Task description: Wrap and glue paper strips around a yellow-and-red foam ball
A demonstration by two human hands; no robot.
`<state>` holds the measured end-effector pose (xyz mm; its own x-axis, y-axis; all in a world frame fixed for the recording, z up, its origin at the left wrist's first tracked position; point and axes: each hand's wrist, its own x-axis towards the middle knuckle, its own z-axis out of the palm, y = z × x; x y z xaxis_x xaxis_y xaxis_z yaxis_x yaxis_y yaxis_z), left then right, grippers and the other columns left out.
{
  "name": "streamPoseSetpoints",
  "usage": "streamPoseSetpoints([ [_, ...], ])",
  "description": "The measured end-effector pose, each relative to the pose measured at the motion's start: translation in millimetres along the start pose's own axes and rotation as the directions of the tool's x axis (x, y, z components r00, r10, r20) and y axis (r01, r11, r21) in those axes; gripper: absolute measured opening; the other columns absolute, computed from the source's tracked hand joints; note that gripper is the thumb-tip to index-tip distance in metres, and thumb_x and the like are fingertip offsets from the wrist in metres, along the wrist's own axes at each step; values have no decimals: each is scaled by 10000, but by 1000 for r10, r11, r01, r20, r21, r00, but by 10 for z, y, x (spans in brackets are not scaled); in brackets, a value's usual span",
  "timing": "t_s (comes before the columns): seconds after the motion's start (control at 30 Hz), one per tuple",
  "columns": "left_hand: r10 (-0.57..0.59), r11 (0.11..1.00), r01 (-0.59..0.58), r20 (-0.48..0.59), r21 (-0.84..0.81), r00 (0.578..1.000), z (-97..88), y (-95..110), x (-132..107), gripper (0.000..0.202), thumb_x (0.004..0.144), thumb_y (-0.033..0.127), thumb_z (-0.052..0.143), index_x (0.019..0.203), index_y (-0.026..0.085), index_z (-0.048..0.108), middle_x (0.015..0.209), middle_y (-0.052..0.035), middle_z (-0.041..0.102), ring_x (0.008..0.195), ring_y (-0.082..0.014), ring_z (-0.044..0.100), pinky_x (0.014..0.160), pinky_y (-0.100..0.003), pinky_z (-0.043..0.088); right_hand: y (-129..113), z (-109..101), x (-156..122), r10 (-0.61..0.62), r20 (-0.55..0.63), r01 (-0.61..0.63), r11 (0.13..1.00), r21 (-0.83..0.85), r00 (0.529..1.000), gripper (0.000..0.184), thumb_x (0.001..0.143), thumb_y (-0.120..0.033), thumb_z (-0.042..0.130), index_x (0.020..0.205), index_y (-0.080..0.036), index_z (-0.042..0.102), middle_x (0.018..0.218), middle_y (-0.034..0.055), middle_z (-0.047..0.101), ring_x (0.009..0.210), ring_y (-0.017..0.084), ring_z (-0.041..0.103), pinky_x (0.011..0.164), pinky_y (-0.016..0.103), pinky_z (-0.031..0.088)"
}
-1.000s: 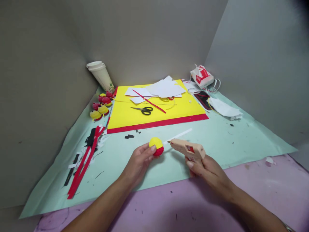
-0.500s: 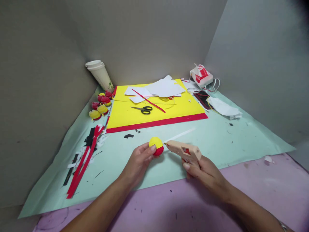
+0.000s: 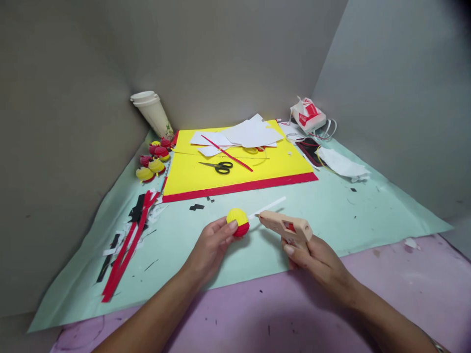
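My left hand (image 3: 211, 245) is closed on a small yellow and red paper ball (image 3: 238, 221), held just above the pale green sheet (image 3: 331, 215). My right hand (image 3: 312, 257) grips a beige glue gun (image 3: 287, 228). Its nozzle points left and stands a short way from the ball's right side. A white strip (image 3: 270, 206) lies on the sheet behind the nozzle.
A yellow board with a red edge (image 3: 235, 171) carries black scissors (image 3: 219, 166), a red strip and white paper pieces (image 3: 250, 133). Several red and yellow balls (image 3: 154, 159) and a paper cup (image 3: 152, 113) sit at the back left. Red strips (image 3: 128, 245) lie at left. Cardboard walls stand all round.
The glue gun went left until its nozzle reached the ball, then drew back to the right a little. My left hand has kept the ball in place.
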<state>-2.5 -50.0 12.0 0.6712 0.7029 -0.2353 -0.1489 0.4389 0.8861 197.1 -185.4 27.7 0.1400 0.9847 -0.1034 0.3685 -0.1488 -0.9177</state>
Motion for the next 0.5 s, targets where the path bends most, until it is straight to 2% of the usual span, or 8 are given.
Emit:
streamPoseSetpoints([
  [0.3, 3, 1000, -2, -23, 19, 1000, 27, 19, -8, 229, 844, 365, 670, 897, 149, 725, 888, -86, 651, 821, -191, 530, 822, -317, 403, -9, -13, -6, 6, -7, -6, 1000, 14, 1000, 311, 937, -440, 460, 1078, -213, 618, 691, 19, 558, 661, 198, 526, 617, 310, 429],
  [0.5, 0, 1000, 0, -7, 12, 1000, 24, 32, -10, 213, 853, 352, 663, 884, 149, 719, 886, -75, 645, 823, -182, 526, 824, -314, 396, -10, -10, -3, 19, 13, -19, 999, 46, 1000, 311, 953, -409, 450, 1156, -206, 570, 708, -2, 522, 657, 177, 501, 611, 288, 413],
])
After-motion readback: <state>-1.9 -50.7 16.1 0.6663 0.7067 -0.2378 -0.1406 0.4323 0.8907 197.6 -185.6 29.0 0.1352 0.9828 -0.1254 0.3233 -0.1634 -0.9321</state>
